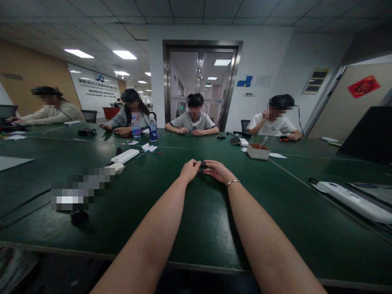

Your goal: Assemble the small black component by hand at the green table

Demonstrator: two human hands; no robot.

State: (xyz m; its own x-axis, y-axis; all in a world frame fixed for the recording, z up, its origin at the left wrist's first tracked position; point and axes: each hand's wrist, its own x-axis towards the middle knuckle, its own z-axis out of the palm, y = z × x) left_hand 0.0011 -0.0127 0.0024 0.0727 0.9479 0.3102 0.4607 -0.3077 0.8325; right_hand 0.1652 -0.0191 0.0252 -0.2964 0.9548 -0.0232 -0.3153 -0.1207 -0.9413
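Note:
Both my arms stretch out over a dark green table (196, 228). My left hand (190, 169) and my right hand (217, 170) meet at the table's middle, fingers curled, pinching a small dark object (203, 164) between them. It is too small to name. A thin bracelet (232, 182) circles my right wrist.
A small open box (258, 150) stands beyond my right hand. A white power strip (352, 201) lies at the right, a white flat case (124, 156) at the left. Water bottles (152, 128) stand further back. Several people sit along the far side, a glass door (200, 87) behind them.

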